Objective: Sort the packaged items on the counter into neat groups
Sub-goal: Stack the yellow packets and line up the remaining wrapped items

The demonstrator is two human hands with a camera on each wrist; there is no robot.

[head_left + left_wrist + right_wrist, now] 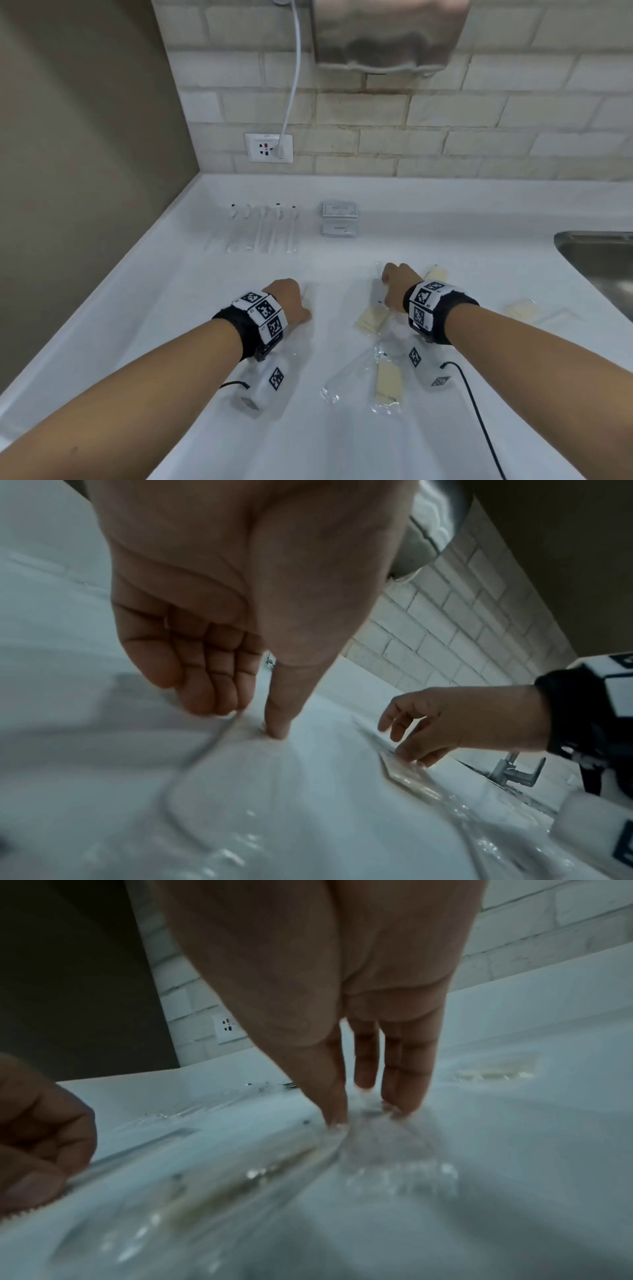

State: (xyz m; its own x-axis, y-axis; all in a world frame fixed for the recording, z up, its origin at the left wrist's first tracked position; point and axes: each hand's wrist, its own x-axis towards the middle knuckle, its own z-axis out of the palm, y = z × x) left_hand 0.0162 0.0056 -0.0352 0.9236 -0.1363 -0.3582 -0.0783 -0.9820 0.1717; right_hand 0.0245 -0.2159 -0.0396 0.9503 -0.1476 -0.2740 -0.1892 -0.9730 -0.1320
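left hand (291, 303) pinches clear packet (240, 791) | right hand (397, 284), fingers (407, 1074) straight, presses wrapper (387, 1153) | cream packets (371, 317) beside

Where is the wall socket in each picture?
Head: the socket is on the tiled wall, left of middle, with a white plug in it.
Left wrist: not in it.
Right wrist: the socket is small, left of middle, beside the right hand.
Shared landmark: the tiled wall shows in all three views.
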